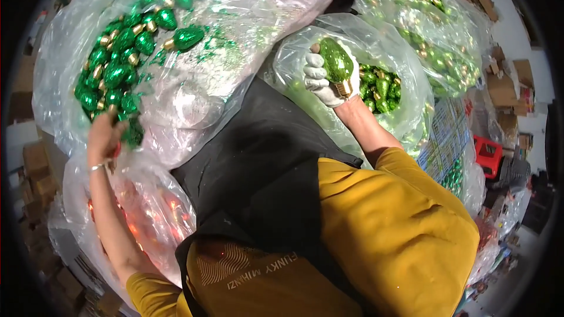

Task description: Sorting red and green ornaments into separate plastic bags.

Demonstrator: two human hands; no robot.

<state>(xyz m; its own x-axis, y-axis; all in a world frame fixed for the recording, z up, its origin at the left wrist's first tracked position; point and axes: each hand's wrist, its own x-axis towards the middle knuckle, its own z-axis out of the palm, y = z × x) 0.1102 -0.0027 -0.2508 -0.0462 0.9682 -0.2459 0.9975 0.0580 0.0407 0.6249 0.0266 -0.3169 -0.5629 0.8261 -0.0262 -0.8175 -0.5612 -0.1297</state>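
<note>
My right hand (322, 80), in a white glove with a bare fingertip showing, is closed around a large light-green glittery bulb-shaped ornament (337, 61). The ornament's gold cap points down toward my wrist. Under that hand, an open clear plastic bag (294, 53) holds several more light-green bulb ornaments (382, 89). On the left, my bare left hand (106, 135) is at the near edge of a pile of darker green bulb ornaments (117, 73). One dark green ornament (134, 133) is right beside its fingers. Blur hides whether those fingers grip anything. A single dark green ornament (188, 37) lies apart from the pile.
The dark green pile lies on glitter-strewn clear plastic (182, 94). A bag of red shiny pieces (141, 217) sits below my left forearm. Another bag of light-green ornaments (440, 41) stands at the far right, near a red plastic stool (487, 157). Cardboard boxes (505, 85) line the edges.
</note>
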